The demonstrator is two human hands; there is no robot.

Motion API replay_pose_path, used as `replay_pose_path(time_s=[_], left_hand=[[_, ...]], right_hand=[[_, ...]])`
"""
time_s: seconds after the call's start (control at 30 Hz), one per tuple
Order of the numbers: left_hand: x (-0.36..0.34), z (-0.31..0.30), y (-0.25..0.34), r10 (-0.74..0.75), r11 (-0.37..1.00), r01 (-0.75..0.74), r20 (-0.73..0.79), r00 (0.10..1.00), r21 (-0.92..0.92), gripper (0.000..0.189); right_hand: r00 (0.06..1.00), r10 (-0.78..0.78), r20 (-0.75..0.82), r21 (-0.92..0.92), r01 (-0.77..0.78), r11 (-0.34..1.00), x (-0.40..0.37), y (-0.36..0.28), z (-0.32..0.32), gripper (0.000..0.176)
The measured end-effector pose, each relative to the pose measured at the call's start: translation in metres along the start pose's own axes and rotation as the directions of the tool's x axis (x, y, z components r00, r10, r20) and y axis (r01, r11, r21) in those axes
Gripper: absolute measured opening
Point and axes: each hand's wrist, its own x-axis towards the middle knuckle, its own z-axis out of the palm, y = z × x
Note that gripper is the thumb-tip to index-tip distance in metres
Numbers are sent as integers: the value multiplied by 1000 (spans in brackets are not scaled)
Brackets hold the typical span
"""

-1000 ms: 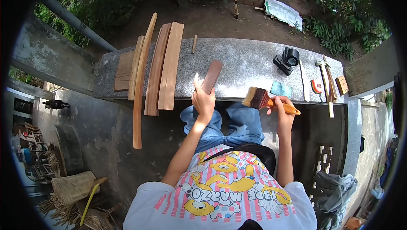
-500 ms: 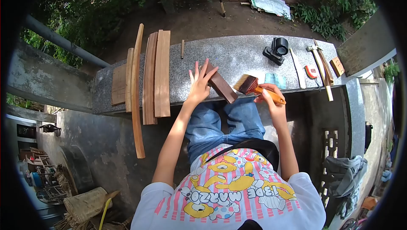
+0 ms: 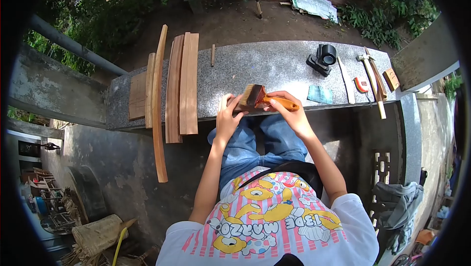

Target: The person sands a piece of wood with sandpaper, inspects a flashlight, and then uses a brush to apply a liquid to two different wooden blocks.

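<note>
My left hand [image 3: 228,120] grips a dark brown wooden block [image 3: 236,102] at the near edge of the speckled stone slab [image 3: 274,62]. Its fingers wrap the block's left end. In my right hand [image 3: 288,110] is a wide paintbrush [image 3: 258,96] with an orange handle, pinched near the ferrule. The pale bristles point left and overlap the block in this view, hiding much of it. Both hands are close together above my knees.
Several long wooden boards [image 3: 189,84] lie on the left, some overhanging the near edge. A short stick [image 3: 213,55] is beyond my left hand. Rightward are a blue-green sheet [image 3: 320,94], a black device [image 3: 322,60], a tape measure [image 3: 361,85] and a hammer [image 3: 365,59].
My right hand has moved left with the paintbrush, bringing it over the block. The block has turned flatter and come nearer, and my left hand's fingers have curled around its end.
</note>
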Motion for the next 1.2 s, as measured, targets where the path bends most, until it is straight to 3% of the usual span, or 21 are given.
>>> replay_pose_path(time_s=[0.07, 0.13, 0.2, 0.33, 0.4, 0.47, 0.57, 0.67, 0.73, 0.8, 0.87, 0.93, 1.0, 1.07, 1.2], left_hand=[[-3, 2, 0, -11, 1000, 11, -27, 1000, 1, 62], [-4, 3, 3, -31, 999, 32, -39, 999, 41, 62], [-4, 4, 5, -39, 999, 40, -56, 998, 4, 62], [-5, 8, -4, 23, 1000, -21, -80, 997, 21, 63], [-5, 10, -6, 33, 999, -30, -93, 995, 30, 60], [-4, 12, -7, 41, 999, -39, -96, 995, 23, 60], [-7, 11, -8, 45, 998, -42, -88, 995, 40, 61], [-8, 11, -15, 59, 996, -53, -85, 995, 76, 64], [-6, 7, -7, 6, 1000, -5, -54, 999, 15, 67], [-5, 10, -8, 45, 999, -41, -110, 993, 33, 68], [-6, 10, -10, 56, 998, -55, -113, 992, 16, 66], [-6, 10, -10, 54, 998, -52, -111, 992, 27, 64], [-4, 9, -8, 59, 998, -56, -104, 993, 37, 63], [-5, 9, -6, 60, 998, -57, -108, 992, 38, 63], [-7, 9, -11, 40, 999, -39, -83, 996, 7, 66]], right_hand=[[993, 72, 95, 37, -76, 996, 3, 12, 1, 26], [992, 102, 70, 10, -103, 995, -2, 19, -13, 25], [993, 120, -20, -8, -120, 993, -9, 18, -41, 23], [927, 84, -366, -59, -113, 992, -27, 7, -90, 22], [896, 54, -440, -64, -92, 994, -30, -10, -82, 21], [944, 31, -327, -53, -51, 997, -25, -14, -63, 21], [999, 49, 0, -41, -49, 998, -9, -6, -18, 23], [991, 52, 123, 17, -54, 998, 5, 17, 1, 23], [993, 87, 78, 48, -91, 995, 10, 25, -19, 24], [991, 111, -72, 141, -100, 985, 3, 19, -46, 24], [956, 87, -280, 53, -75, 996, -9, 15, -79, 24], [922, 36, -385, -29, -51, 998, -20, 7, -100, 23], [918, 8, -398, -53, -32, 998, -22, -6, -96, 23], [950, 22, -312, -82, -50, 995, -18, -11, -75, 24], [997, 81, 20, 27, -81, 996, -5, 1, -23, 22]])
